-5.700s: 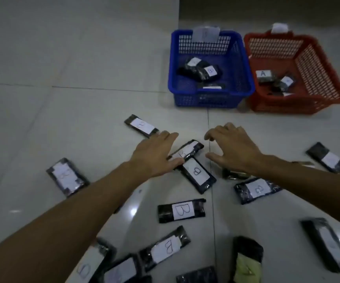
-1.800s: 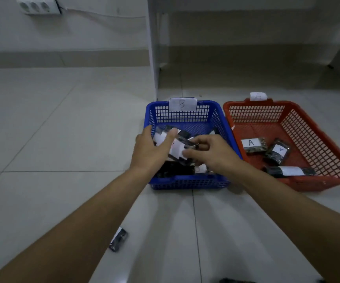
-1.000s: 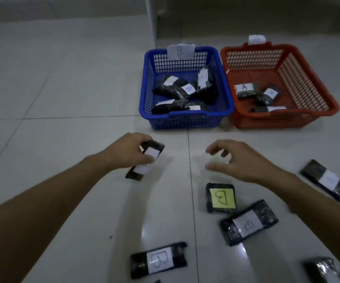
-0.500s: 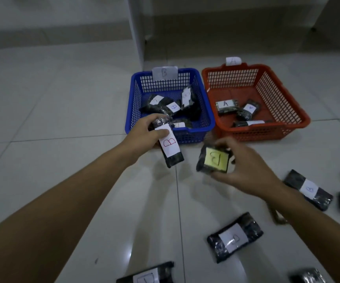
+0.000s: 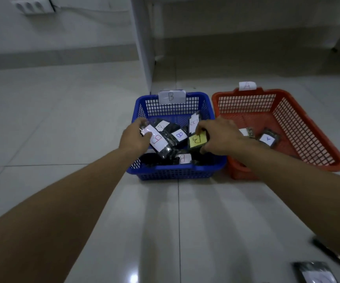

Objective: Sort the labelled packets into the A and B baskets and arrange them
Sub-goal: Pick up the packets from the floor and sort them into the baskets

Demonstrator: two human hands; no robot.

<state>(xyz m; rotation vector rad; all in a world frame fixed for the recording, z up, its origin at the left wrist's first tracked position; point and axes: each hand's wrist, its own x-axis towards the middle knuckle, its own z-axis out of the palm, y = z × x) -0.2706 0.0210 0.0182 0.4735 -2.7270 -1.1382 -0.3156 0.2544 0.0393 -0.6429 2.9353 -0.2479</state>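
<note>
Both hands over the blue B basket (image 5: 177,174). Left hand (image 5: 133,137) fingers grasp a packet with a white red-B label (image 5: 157,139). Right hand (image 5: 219,137) fingers pinch a packet with a yellow B label (image 5: 197,139). Other B packets lie beneath. Orange A basket (image 5: 308,127) just beside, right, holds an A packet (image 5: 268,138). One loose packet (image 5: 316,274) on the floor (image 5: 62,119).

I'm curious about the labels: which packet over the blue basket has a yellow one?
The packet with the yellow B label, pinched by the right hand above the blue basket. Every other packet there shows a white label.
</note>
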